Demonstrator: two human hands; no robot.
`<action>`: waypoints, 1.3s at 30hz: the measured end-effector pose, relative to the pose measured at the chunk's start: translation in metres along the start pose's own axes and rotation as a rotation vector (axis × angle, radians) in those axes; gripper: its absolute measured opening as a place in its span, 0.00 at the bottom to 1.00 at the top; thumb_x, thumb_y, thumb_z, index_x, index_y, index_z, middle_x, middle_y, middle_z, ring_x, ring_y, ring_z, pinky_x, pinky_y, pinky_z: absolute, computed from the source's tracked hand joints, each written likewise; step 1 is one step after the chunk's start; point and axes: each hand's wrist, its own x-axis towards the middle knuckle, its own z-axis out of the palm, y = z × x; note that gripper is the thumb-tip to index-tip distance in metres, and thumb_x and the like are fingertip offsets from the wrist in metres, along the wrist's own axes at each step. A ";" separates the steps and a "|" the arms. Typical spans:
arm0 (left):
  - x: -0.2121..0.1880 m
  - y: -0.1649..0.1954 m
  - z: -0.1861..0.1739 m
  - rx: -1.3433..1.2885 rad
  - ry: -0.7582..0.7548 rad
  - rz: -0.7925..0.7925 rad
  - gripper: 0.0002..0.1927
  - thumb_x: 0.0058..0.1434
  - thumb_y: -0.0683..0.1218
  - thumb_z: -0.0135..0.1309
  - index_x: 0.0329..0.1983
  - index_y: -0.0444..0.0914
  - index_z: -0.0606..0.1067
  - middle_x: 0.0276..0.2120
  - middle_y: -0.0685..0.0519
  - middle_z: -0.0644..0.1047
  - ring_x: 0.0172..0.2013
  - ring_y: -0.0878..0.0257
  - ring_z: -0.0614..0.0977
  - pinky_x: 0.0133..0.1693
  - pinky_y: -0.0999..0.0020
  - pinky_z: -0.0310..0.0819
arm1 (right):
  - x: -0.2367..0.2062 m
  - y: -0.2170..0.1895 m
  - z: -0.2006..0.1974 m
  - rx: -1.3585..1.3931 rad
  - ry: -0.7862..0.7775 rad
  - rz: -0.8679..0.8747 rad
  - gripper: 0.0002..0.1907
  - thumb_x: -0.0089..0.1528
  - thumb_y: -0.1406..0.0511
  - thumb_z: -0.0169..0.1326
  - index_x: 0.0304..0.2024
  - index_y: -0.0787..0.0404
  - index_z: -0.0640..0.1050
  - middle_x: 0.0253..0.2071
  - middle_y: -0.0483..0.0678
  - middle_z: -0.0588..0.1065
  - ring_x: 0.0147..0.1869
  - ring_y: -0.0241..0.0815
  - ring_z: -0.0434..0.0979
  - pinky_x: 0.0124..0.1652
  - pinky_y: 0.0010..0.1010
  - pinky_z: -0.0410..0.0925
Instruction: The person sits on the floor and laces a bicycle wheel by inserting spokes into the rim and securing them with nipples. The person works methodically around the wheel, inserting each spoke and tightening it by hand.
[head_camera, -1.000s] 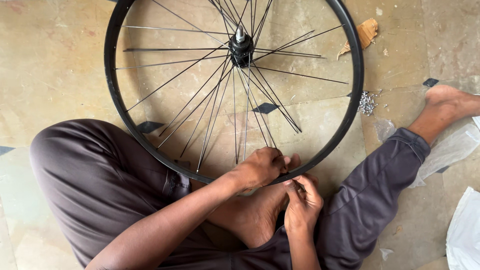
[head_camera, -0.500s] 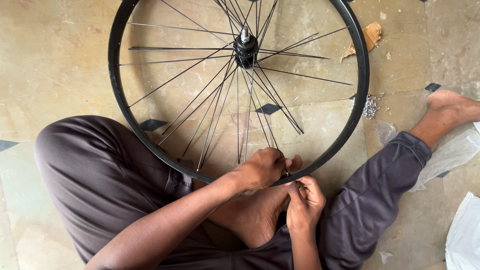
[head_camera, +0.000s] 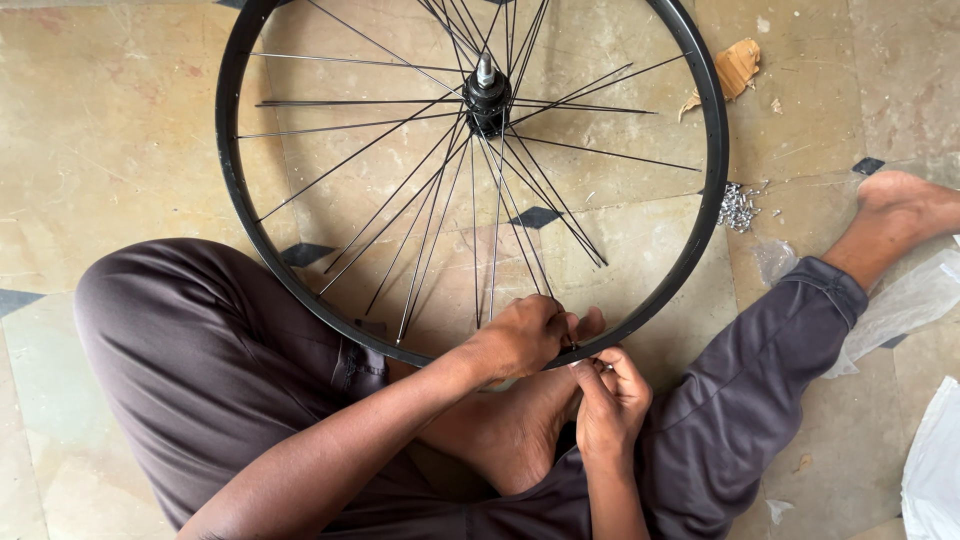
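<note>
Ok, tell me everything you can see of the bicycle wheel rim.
The rim is a black metal hoop with small drilled holes, its top cut off by the frame. It lies over the lap and stone floor. Thin spokes fan from the hub; several ends hang loose. Left hand and right hand grip its near edge.

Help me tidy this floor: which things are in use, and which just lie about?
In use: black spoked bicycle wheel rim, thin steel spokes, black hub, left hand, right hand.
Lying about: heap of small silver nipples, torn brown cardboard scrap, clear plastic bag.
</note>
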 end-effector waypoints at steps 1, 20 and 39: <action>0.001 0.000 0.000 -0.012 -0.005 -0.005 0.19 0.71 0.53 0.44 0.42 0.35 0.80 0.35 0.44 0.83 0.38 0.55 0.85 0.43 0.57 0.77 | 0.000 0.000 0.000 -0.001 -0.005 0.002 0.09 0.62 0.82 0.55 0.43 0.72 0.79 0.34 0.42 0.73 0.40 0.30 0.69 0.46 0.22 0.66; -0.045 0.026 -0.001 0.439 0.151 0.142 0.19 0.68 0.58 0.50 0.39 0.41 0.83 0.33 0.40 0.81 0.39 0.47 0.84 0.42 0.56 0.79 | 0.008 0.000 -0.010 0.090 -0.066 -0.074 0.08 0.62 0.80 0.58 0.43 0.72 0.77 0.42 0.54 0.79 0.49 0.41 0.80 0.52 0.32 0.74; -0.014 0.018 -0.035 0.138 -0.152 0.651 0.12 0.56 0.36 0.55 0.43 0.39 0.79 0.37 0.52 0.84 0.42 0.57 0.86 0.44 0.61 0.78 | 0.003 -0.010 -0.004 0.217 -0.113 -0.026 0.07 0.64 0.79 0.58 0.44 0.69 0.75 0.42 0.50 0.77 0.47 0.38 0.75 0.52 0.31 0.69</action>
